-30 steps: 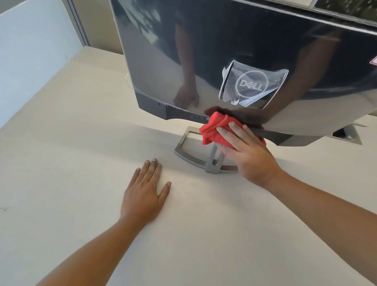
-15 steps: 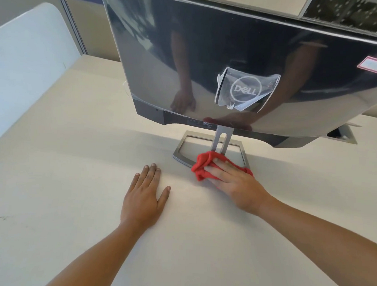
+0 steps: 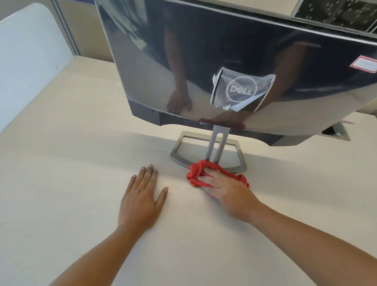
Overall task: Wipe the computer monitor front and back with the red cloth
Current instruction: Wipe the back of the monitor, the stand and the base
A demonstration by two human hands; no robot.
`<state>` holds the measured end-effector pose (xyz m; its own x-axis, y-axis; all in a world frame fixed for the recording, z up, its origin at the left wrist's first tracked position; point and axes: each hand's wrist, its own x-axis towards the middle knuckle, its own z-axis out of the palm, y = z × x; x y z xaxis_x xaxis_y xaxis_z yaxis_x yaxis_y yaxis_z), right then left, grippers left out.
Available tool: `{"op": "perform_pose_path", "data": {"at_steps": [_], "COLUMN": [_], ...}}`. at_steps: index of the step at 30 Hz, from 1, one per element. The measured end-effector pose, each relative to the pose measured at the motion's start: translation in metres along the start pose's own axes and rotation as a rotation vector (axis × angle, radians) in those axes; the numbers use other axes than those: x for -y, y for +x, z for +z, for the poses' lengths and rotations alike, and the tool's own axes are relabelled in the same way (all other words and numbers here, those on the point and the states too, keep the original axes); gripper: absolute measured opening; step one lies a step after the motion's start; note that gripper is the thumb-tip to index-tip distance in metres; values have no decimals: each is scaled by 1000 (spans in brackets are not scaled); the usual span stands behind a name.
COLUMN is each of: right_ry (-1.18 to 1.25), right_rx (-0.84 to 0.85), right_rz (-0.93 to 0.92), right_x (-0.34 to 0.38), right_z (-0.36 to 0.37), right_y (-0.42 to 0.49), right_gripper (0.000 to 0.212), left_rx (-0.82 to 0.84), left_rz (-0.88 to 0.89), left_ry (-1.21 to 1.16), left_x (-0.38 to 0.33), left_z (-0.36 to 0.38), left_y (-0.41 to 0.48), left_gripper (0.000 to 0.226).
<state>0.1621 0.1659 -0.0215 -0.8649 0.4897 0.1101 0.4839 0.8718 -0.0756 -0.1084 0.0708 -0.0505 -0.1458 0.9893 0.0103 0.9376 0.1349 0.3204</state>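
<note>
On the near side of the monitor (image 3: 239, 65) stand, my right hand (image 3: 228, 190) presses the soft red cloth (image 3: 196, 172) flat on the desk (image 3: 54, 159) with fingers together, my left hand (image 3: 142, 198) lies flat beside it, holding nothing, and the glossy panel probably needs gentle strokes.

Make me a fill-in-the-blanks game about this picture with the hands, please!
1. The right hand presses a crumpled ____ cloth onto the table.
2. The left hand lies ____ on the pale beige table.
3. The glossy black monitor back carries the logo ____.
4. The cloth touches the grey metal ____.

Missing: red; flat; DELL; stand
</note>
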Motion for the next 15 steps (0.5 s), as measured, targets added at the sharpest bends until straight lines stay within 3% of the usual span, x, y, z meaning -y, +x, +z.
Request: {"op": "perform_pose_path", "data": {"at_steps": [6, 10, 15], "right_ry": [39, -60, -6], "right_rx": [-304, -445, -254], "right_rz": [151, 425, 575], "right_x": [16, 5, 11], "right_z": [-33, -41, -24], "right_y": [-9, -27, -5], "right_gripper": [22, 27, 61], "left_rx": [2, 7, 10], "left_rz": [3, 6, 9], "left_ry": [-7, -13, -2], "left_x": [0, 1, 0], "left_z": [0, 0, 0], "left_y": [1, 0, 0], "left_gripper": [75, 75, 76]}}
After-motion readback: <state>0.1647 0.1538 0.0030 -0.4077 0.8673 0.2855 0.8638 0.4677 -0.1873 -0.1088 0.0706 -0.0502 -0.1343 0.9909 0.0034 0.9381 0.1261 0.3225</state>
